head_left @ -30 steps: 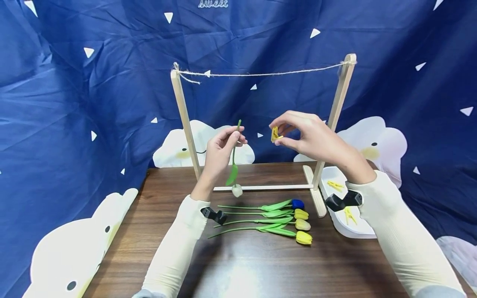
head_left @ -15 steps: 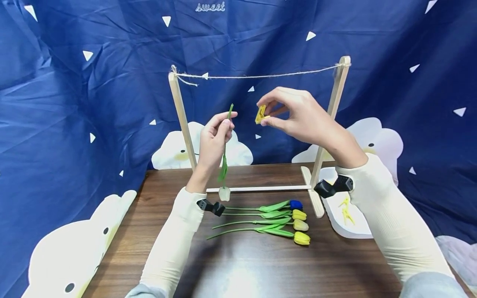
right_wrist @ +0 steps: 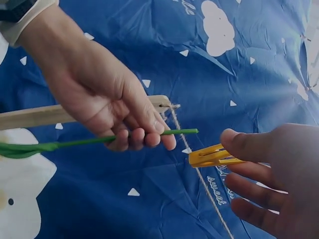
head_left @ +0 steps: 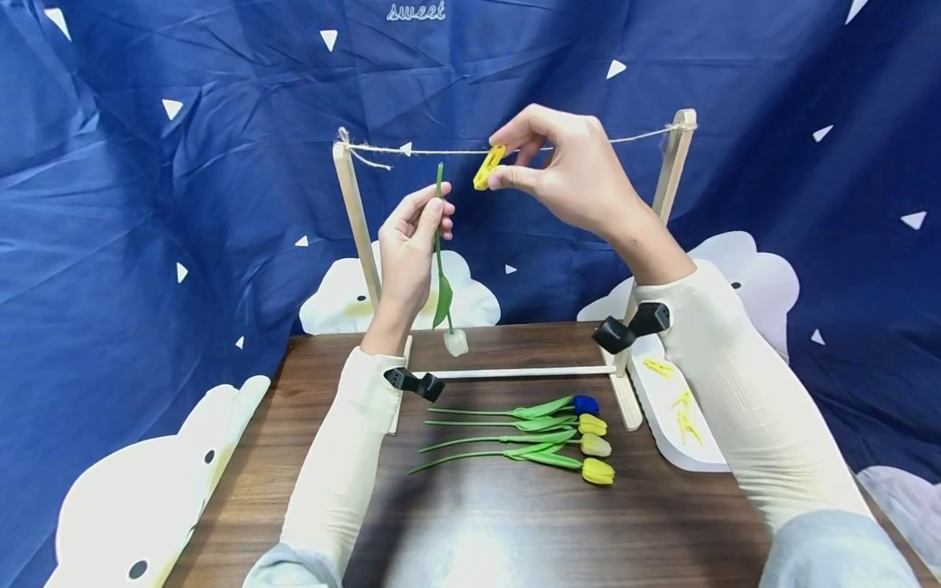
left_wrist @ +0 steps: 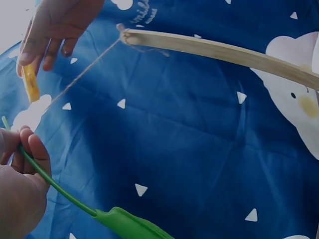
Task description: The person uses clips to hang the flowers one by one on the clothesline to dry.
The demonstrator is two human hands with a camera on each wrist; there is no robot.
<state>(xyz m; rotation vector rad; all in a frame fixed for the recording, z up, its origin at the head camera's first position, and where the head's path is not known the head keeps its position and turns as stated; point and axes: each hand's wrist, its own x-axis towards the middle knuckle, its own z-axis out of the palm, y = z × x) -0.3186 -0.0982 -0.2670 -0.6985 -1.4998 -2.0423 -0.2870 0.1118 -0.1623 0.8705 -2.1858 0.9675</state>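
My left hand (head_left: 409, 237) pinches the green stem of a white artificial tulip (head_left: 456, 342), which hangs head down with its cut end pointing up just under the string (head_left: 456, 152). A yellow clothespin (head_left: 489, 167) is pinched between the thumb and fingers of my right hand (head_left: 569, 167), to the right of the stem tip. In the right wrist view the clothespin (right_wrist: 207, 156) overlaps the twine, its nose toward the stem (right_wrist: 149, 134). The left wrist view has the clothespin (left_wrist: 31, 83) above the stem's tip.
Two wooden posts (head_left: 357, 220) carry the string, joined low down by a white rod (head_left: 515, 372). Several tulips (head_left: 515, 437), blue, yellow and pale, lie in a row on the brown table (head_left: 559, 531). At right, a white tray (head_left: 665, 445) holds yellow clothespins (head_left: 687, 425).
Both hands have risen toward the string, carrying the tulip and the clothespin. They have also moved left, and the right hand has turned the clothespin more upright.
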